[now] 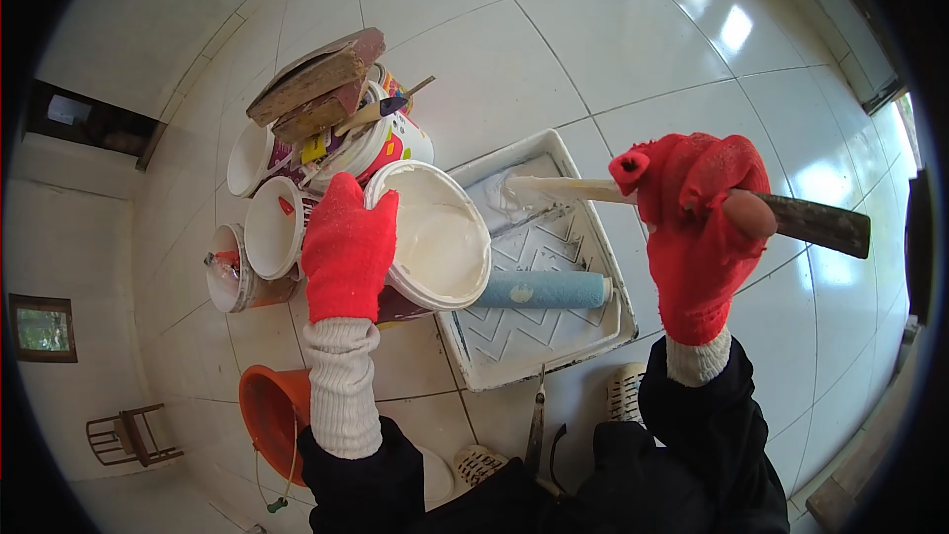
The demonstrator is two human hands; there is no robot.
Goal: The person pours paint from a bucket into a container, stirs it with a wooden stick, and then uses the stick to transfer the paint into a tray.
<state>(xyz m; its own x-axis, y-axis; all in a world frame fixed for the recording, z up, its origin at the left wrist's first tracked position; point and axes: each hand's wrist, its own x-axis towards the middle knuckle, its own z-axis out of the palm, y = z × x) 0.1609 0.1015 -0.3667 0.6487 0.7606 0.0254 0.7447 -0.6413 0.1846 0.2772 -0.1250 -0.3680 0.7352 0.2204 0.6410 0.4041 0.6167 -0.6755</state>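
Note:
My left hand [349, 249], in a red glove, grips the rim of a white paint bucket [435, 233], which is tilted and holds white paint. In my right hand [700, 222], also red-gloved with a bare thumb tip showing, is a wooden stick [583, 189] with a dark handle end. The stick's far end lies in white paint at the upper part of a white paint tray [601, 247]. Across the ribbed part of the tray rests a blue roller [544, 290], its left end hidden by the bucket.
Several open buckets [272, 227] stand left of the tray, with wood blocks [316, 79] and a brush [374, 113] on top. An orange bucket [269, 405] sits at lower left. A chair [131, 435] is farther left. Perforated shoes [625, 392] show near the tray's lower edge.

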